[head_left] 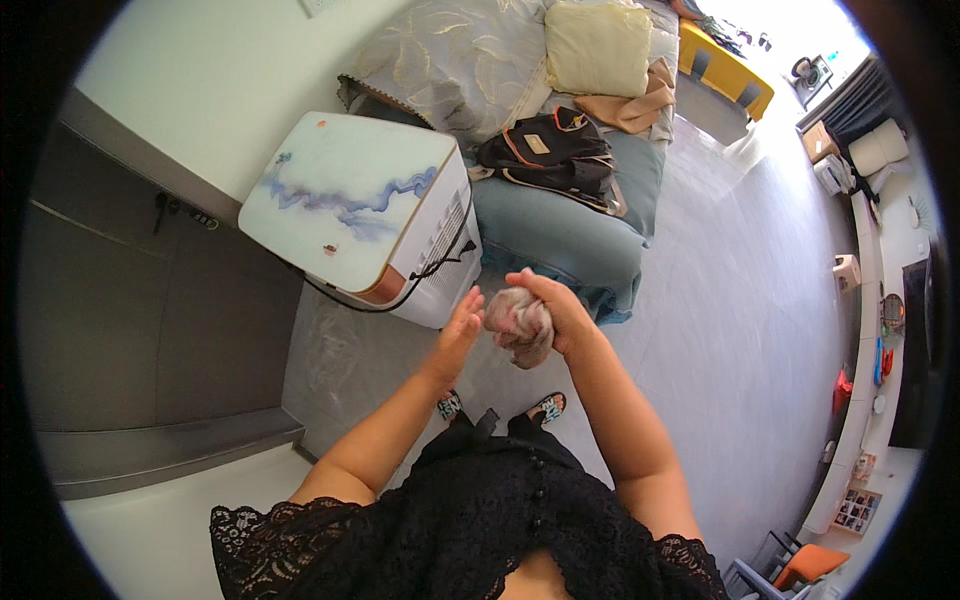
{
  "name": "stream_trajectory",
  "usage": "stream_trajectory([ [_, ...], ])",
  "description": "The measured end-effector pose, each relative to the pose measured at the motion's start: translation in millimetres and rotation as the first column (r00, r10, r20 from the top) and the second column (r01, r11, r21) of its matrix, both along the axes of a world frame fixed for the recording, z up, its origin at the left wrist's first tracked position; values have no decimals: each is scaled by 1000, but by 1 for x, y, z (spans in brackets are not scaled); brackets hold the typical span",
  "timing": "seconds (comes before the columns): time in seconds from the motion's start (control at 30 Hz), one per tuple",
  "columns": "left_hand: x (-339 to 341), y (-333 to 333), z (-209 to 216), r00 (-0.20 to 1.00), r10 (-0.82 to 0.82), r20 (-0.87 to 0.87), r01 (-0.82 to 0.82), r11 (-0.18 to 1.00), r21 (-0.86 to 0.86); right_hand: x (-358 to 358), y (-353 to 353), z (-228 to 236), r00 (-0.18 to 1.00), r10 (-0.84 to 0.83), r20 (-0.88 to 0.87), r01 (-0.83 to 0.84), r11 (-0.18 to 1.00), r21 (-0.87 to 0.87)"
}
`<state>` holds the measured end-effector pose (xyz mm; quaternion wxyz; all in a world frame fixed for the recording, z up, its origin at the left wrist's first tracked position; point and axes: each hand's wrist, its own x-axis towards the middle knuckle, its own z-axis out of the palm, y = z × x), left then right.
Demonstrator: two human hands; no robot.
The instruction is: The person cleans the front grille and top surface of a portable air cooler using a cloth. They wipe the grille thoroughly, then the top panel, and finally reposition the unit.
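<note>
A crumpled greyish-brown and pink cloth (524, 335), perhaps a rag, is bunched up in front of my body. My right hand (564, 315) grips it from the right side, thumb and fingers partly round it. On the other side my left hand (458, 335) is held up with its fingers straight, just beside the cloth and holding nothing. Close to my left hand stands a white cabinet-like unit (350, 190) with a glossy top in a blue-purple marbled pattern. A black power cord (440, 262) hangs along its slatted side.
Behind the unit is a sofa (570, 245) with blue-grey covers, bearing a black backpack (560, 160), a cream cushion (598, 48) and a tan cloth (635, 100). A dark door (150, 310) is on the left. At lower right stands an orange-seated chair (810, 565).
</note>
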<state>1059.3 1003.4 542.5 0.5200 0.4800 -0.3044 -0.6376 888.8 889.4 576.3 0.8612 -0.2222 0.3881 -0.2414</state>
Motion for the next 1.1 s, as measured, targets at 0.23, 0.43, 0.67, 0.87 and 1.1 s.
stream_trajectory([
  [0.23, -25, -28, 30, 999, -49, -23, 48, 997, -58, -11, -14, 49, 946, -107, 306, 98, 994, 45],
  [0.43, 6, -22, 53, 996, 67, -62, -65, 997, 48, -17, 3, 43, 996, -2, 86, 15, 990, -142],
  [0.67, 20, 0, 49, 992, 104, -76, -107, 994, -34, 31, 39, 59, 980, -200, -3, 160, 796, -584],
  [0.87, 44, -3, 99, 866, 193, -461, -221, 975, -7, 90, 71, 88, 949, -281, -144, -27, 380, -924],
  [1.1, 90, -9, 123, 967, 102, -236, -151, 967, -203, 117, 78, 73, 983, -2, 182, 59, 950, -307],
])
